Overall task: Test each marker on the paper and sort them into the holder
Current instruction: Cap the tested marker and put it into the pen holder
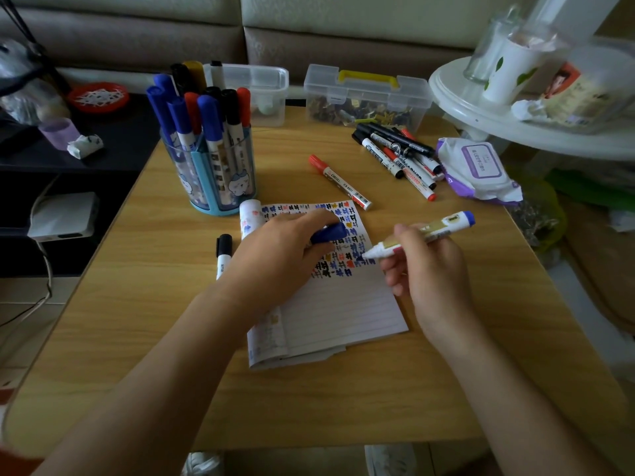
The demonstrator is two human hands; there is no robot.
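Markers [209, 115] already sorted stand in the holder [223, 180], beyond the left hand [275, 259] and towards its outer side; a black-capped marker [223, 254] lies just outside that hand. The left hand rests on the paper [343, 304], a blue cap [328, 232] pinched in its curled fingers. Just inward of it, the right hand [429, 269] grips the uncapped blue marker [446, 225], tip down on the paper among the coloured marks — the testing step, by the look of it. The next move probably calls for recapping, then a reach across to the holder — a red marker [338, 182] and a pile [398, 156] beyond the right hand look untested.
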